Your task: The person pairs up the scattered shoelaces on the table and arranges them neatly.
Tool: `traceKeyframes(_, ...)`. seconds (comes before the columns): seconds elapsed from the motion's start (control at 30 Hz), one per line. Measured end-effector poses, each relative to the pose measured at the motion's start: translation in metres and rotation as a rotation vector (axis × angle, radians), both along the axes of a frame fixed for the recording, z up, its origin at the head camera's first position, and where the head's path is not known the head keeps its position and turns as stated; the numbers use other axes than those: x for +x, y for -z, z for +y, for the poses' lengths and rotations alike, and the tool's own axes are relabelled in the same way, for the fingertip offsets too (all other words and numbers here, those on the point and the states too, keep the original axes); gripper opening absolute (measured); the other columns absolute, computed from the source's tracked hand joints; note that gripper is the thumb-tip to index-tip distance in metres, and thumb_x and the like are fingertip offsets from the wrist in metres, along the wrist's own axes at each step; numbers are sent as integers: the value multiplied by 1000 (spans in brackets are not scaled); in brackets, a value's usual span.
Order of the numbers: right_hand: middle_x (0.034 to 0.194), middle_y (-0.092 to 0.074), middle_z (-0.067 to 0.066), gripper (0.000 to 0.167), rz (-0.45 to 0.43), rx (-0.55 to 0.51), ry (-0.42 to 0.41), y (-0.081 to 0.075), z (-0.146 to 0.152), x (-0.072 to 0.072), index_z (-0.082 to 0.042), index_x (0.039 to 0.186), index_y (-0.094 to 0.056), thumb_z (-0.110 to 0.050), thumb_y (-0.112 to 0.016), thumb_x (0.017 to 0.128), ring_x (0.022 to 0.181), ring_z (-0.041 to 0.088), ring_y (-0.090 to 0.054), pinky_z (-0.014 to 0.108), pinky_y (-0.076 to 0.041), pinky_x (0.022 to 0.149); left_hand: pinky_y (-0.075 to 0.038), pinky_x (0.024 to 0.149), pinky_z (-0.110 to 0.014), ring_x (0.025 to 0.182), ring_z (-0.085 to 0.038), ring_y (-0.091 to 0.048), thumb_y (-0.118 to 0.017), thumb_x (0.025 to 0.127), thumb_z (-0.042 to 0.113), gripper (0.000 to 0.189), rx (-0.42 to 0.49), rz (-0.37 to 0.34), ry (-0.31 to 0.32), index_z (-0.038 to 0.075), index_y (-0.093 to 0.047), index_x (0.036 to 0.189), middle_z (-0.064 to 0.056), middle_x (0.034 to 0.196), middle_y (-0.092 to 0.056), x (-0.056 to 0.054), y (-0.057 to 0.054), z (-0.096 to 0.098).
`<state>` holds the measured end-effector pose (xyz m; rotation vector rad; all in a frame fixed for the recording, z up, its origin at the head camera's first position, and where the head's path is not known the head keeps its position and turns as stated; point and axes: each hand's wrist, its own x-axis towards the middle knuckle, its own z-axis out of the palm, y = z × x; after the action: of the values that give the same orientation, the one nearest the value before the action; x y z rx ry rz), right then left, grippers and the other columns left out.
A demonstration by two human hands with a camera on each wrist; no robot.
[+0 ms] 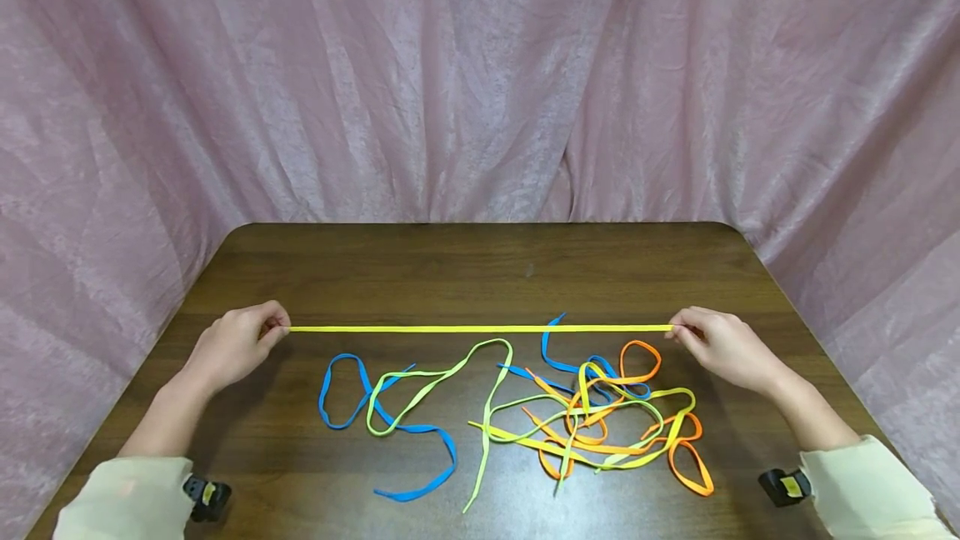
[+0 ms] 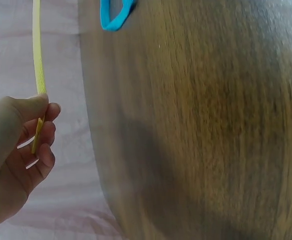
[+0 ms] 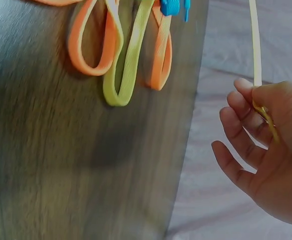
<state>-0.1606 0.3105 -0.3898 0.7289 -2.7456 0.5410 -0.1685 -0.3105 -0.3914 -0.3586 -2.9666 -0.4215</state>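
A flat yellow shoelace [image 1: 465, 328] is stretched straight and level above the table between my two hands. My left hand [image 1: 236, 346] pinches one end between thumb and fingertips; in the left wrist view a short tail of the shoelace [image 2: 37, 137] sticks out past the pinch. The other end is pinched by my right hand [image 1: 722, 346]. Seen in the right wrist view, a short tail of the shoelace [image 3: 270, 122] lies against the palm there, and the other fingers are spread and half bent.
Nearer me on the brown wooden table [image 1: 480, 265] lie loose shoelaces. A blue one [image 1: 420, 492] curls at left, overlapped by a light green one [image 1: 420, 394]. Orange [image 1: 693, 465], yellow [image 1: 540, 444] and blue [image 1: 551, 361] shoelaces tangle at right. Pink curtains [image 1: 480, 90] hang behind.
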Motion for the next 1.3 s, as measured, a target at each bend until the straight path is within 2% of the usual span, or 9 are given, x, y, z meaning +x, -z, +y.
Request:
traceKeyframes(0.17, 72, -62, -8, 16, 9, 16, 25, 3, 9, -1, -16, 79, -65, -1, -63, 82, 64, -3, -52, 24, -43, 55, -40, 51, -38, 64, -17, -56, -64, 84, 15, 4, 7, -1, -9, 16, -59, 85, 2, 75, -62, -1, 4, -7)
traceKeyframes(0.5, 73, -60, -6, 12, 28, 38, 69, 8, 24, 0, -14, 80, -67, -2, -65, 81, 58, -2, -42, 24, -37, 52, -38, 51, -34, 62, -15, -51, -59, 88, 15, 3, 23, -89, -30, 13, -61, 91, -2, 81, -62, 1, 9, -15)
traceKeyframes(0.73, 71, -54, -7, 12, 39, 40, 87, 12, 33, -2, -12, 79, -68, -1, -66, 79, 56, -2, -35, 21, -31, 49, -40, 52, -37, 67, -18, -55, -61, 87, 17, 4, 29, -61, -41, 14, -63, 90, -3, 83, -64, -1, 9, -16)
traceKeyframes(0.87, 69, -49, -7, 7, 63, 51, 103, 13, 36, -7, -7, 79, -69, 0, -66, 78, 56, 0, -35, 21, -31, 47, -41, 52, -40, 71, -23, -60, -62, 87, 18, 4, 29, -50, -44, 16, -63, 89, -3, 84, -66, -6, 10, -16)
traceKeyframes(1.0, 70, -52, -4, 7, 68, 66, 123, 14, 39, -14, -4, 82, -69, 0, -66, 77, 56, 2, -38, 22, -33, 47, -40, 50, -38, 69, -22, -59, -61, 88, 19, 4, 31, -46, -46, 15, -64, 89, -3, 83, -66, -12, 12, -13)
traceKeyframes(1.3, 72, -55, 2, 12, 18, 49, 174, 13, 38, -34, -4, 86, -68, 1, -60, 80, 56, 10, -41, 26, -33, 47, -42, 49, -40, 73, -28, -61, -61, 88, 18, 6, 25, -27, -84, 14, -64, 89, -6, 84, -66, -31, 17, -8)
